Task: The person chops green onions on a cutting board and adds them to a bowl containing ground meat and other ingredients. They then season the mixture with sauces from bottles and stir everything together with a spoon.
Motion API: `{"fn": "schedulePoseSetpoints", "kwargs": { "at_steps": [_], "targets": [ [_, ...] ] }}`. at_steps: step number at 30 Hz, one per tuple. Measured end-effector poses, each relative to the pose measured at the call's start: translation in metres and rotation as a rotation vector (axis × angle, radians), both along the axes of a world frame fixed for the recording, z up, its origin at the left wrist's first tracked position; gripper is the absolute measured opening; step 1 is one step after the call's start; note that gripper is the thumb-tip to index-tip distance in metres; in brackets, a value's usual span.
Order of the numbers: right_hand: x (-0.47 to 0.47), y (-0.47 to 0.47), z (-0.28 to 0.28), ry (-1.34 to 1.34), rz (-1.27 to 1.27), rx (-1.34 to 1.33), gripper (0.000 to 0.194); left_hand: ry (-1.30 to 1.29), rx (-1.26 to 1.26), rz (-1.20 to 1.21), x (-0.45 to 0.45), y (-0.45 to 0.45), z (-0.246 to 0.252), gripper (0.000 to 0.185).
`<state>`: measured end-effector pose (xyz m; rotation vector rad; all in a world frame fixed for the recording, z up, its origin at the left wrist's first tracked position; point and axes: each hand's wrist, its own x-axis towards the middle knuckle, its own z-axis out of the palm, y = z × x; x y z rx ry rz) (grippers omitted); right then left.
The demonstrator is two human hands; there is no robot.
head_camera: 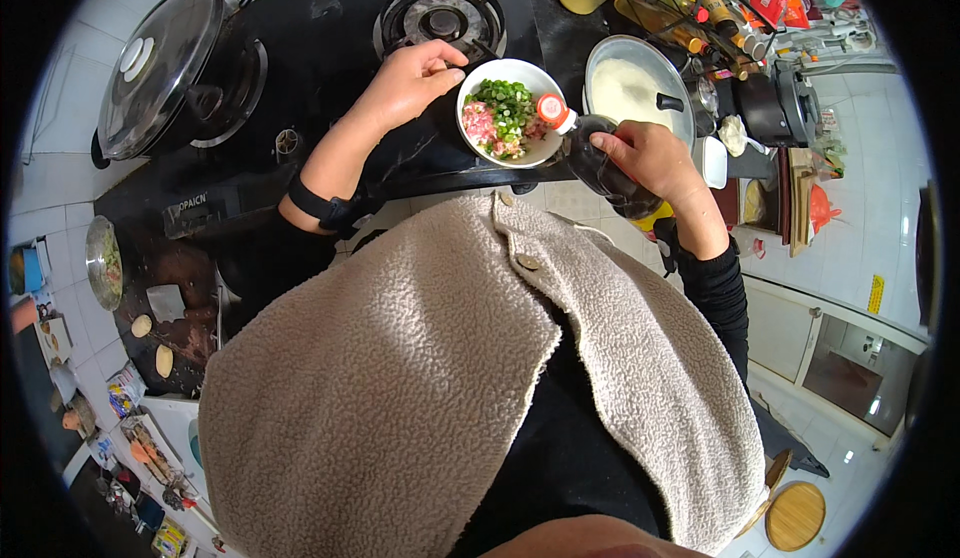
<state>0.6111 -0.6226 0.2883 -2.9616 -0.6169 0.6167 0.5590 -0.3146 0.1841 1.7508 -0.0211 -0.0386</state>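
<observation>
My right hand [651,159] grips a large plastic bottle of dark liquid [596,156], tilted so that its red-and-white cap end [555,111] points at a white bowl [551,83]. The bottle's mouth end overlaps the bowl's right rim in view; I cannot tell whether any liquid comes out. Inside the bowl lie chopped green onions [504,100] over pink minced meat [480,119]. On the bowl's other side my left hand [424,81] hovers near the rim, fingers loosely bent, thumb apart, with nothing seen in it.
A gas burner [442,23] sits behind the bowl. To the left stands a lidded pan [161,70]. On the right are a glass-lidded vessel with pale contents [630,85], a white dish [712,162], a black pot [776,107] and a rack of bottles [675,25].
</observation>
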Motion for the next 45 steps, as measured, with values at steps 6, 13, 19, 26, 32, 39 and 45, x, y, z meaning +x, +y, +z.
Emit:
{"fn": "schedulePoseSetpoints", "kwargs": {
  "at_steps": [6,13,19,26,32,39,45],
  "targets": [
    [-0.001,0.005,0.002,0.034,-0.002,-0.019,0.054,0.038,-0.016,0.040,-0.009,0.008,-0.014,0.020],
    [-0.003,0.008,0.001,0.042,0.000,-0.042,0.054,0.087,0.018,0.021,-0.015,0.007,-0.027,0.020],
    [-0.004,0.010,0.003,0.026,0.008,-0.058,0.055,0.168,0.045,0.007,-0.016,0.002,-0.029,0.022],
    [-0.004,0.012,0.002,0.027,0.029,-0.070,0.056,0.204,0.035,0.004,-0.016,-0.003,-0.029,0.025],
    [-0.001,0.007,0.001,0.018,0.003,-0.032,0.056,0.210,0.030,-0.005,-0.017,-0.008,-0.030,0.025],
    [-0.003,0.005,0.005,0.031,0.007,-0.043,0.053,0.213,0.059,-0.010,-0.016,-0.009,-0.033,0.025],
    [-0.003,0.005,0.007,0.033,-0.007,-0.030,0.055,0.198,0.054,-0.003,-0.014,-0.011,-0.033,0.025]
  ]
}}
